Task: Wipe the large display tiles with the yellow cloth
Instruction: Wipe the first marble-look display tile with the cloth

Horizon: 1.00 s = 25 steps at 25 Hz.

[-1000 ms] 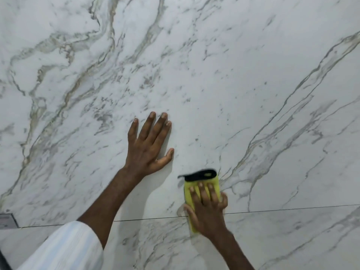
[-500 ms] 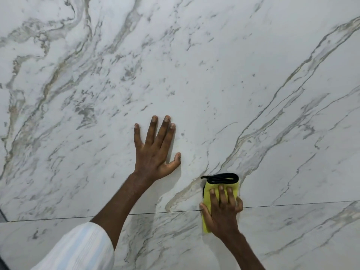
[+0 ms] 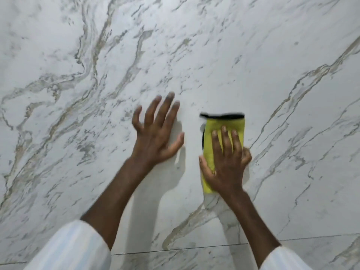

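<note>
A large white marble-look display tile with grey and gold veins fills the view. The folded yellow cloth, edged in black along its top, lies flat against the tile right of centre. My right hand presses on it, fingers spread over its lower half and thumb at its left edge. My left hand is to the left of the cloth, fingers apart, holding nothing, with the palm at or just off the tile; it is blurred.
A thin dark joint line runs across the bottom, with another marble tile below it. White striped sleeves show at both lower corners.
My right hand has slid the cloth upward from the joint line onto the upper tile. My left hand has shifted and its fingers have spread. The view has tilted up, so the joint sits lower.
</note>
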{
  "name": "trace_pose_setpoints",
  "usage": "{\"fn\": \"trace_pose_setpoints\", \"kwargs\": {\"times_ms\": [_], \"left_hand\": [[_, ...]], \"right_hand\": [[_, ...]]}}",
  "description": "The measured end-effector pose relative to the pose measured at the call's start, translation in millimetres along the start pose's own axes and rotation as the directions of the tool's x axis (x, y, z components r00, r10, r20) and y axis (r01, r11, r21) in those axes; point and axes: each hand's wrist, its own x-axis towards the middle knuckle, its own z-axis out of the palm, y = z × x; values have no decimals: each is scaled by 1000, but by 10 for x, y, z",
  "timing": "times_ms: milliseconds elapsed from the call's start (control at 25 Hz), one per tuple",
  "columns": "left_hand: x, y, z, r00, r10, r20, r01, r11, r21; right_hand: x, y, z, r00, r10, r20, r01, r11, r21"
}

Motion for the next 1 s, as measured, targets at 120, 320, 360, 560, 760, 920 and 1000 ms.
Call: {"fn": "trace_pose_setpoints", "kwargs": {"times_ms": [120, 320, 360, 560, 760, 920, 1000], "left_hand": [[535, -235, 97, 1000, 7, 9, -7, 998, 60], [478, -228, 260, 999, 25, -27, -23, 995, 101], [484, -234, 254, 999, 26, -34, -23, 996, 89], [678, -216, 75, 995, 51, -83, -53, 998, -24], [1440, -445, -2, 993, -22, -115, 19, 999, -28], [1451, -478, 295, 998, 17, -60, -9, 991, 137], [1430, -491, 331, 996, 33, -83, -20, 988, 155]], "right_hand": [[-587, -23, -20, 998, 6, 60, -7, 1000, 18], [948, -28, -24, 996, -54, -68, 59, 996, 60], [1458, -29, -52, 994, -70, -87, 75, 995, 63], [2382, -68, -104, 997, -10, -81, 15, 998, 55], [1761, -37, -61, 992, -106, -75, 110, 992, 55], [2707, -22, -133, 987, -144, -69, 148, 988, 53], [3340, -20, -161, 987, -159, -35, 161, 984, 78]]}}
